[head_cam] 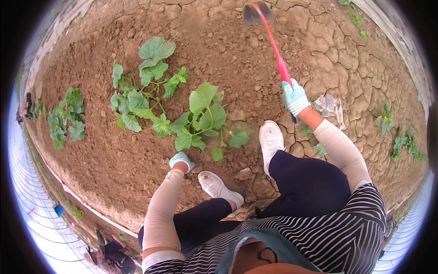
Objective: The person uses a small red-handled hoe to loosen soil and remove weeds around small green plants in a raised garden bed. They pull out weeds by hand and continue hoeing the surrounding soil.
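Observation:
My right hand point(295, 97), in a pale green-and-white striped work glove, grips the red handle of a short hoe point(273, 41). The hoe reaches away from me; its wide metal blade point(256, 14) is blurred over the soil at the top. My left hand point(181, 161), in a matching glove, is low over the soil beside my left shoe. Its fingers are curled out of sight, so whether it holds anything is unclear. Just beyond it grow a leafy cucurbit vine point(203, 116) and a larger sprawling vine point(140, 99).
Loose, crumbly soil point(219, 58) lies ahead; cracked, dry ground point(362, 68) is to the right. Crumpled plastic film point(330, 108) lies by my right forearm. More vines point(66, 118) grow left, and small flowering plants point(385, 120) right. Another person point(113, 255) is at lower left.

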Available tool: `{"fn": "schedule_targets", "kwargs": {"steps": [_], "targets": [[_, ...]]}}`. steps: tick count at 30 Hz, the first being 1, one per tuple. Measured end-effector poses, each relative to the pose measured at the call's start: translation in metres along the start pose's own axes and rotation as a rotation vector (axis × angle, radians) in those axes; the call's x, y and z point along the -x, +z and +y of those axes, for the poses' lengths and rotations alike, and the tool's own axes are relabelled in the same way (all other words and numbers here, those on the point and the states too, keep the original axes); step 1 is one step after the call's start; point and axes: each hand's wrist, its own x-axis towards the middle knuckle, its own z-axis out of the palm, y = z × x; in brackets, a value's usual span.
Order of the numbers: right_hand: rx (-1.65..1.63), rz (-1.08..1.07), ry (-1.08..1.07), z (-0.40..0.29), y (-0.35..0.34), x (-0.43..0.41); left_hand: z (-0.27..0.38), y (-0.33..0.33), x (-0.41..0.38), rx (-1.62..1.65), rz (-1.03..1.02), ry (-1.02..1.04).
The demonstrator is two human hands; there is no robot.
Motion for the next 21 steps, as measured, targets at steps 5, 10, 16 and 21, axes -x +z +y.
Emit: {"fn": "schedule_targets", "kwargs": {"steps": [5, 10, 16, 21], "targets": [[-0.291, -0.339, 0.477, -0.098, -0.015, -0.004, -0.016, 0.006, 0.006, -0.006, -0.041, -0.022], [-0.34, -0.19, 0.128, -0.089, -0.01, 0.012, -0.017, 0.009, 0.005, 0.022, -0.017, -0.032], [-0.198, -0.56, 0.506, -0.071, 0.012, -0.002, -0.012, 0.006, 0.0, -0.046, -0.067, -0.063], [-0.332, -0.217, 0.429, -0.099, 0.03, -0.076, -0.01, 0.009, -0.008, -0.046, -0.051, -0.065]]}}
